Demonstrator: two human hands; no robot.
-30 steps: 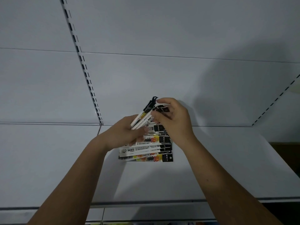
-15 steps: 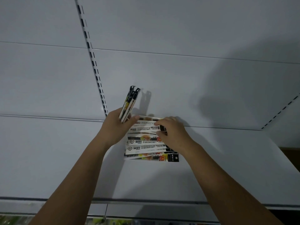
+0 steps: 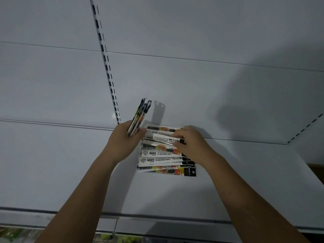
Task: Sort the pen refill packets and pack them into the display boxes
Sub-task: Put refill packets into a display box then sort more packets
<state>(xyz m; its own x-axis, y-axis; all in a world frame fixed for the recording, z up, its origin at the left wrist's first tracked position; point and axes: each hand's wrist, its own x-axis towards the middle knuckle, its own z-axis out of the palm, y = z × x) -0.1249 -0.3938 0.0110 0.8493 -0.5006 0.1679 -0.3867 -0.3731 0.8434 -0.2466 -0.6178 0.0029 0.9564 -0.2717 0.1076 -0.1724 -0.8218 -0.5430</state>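
Several flat pen refill packets [image 3: 163,155], white with black ends and orange price marks, lie fanned in a pile on the white shelf [image 3: 175,193]. My left hand [image 3: 121,144] grips a small bunch of packets [image 3: 139,116] that stands upright, edge-on, just left of the pile. My right hand [image 3: 191,144] rests on the pile's right side, and its fingers pinch the black end of one of the top packets [image 3: 161,137]. No display box is in view.
A white back wall with a slotted upright rail [image 3: 107,67] rises behind the shelf. A second slotted rail [image 3: 305,127] runs at the far right. The shelf's front edge [image 3: 157,218] crosses the bottom, with coloured goods blurred below it.
My left hand has pulled a bunch of packets out of the pile and stood it upright at the left. My right hand has dropped from the bunch to the pile's top packets.
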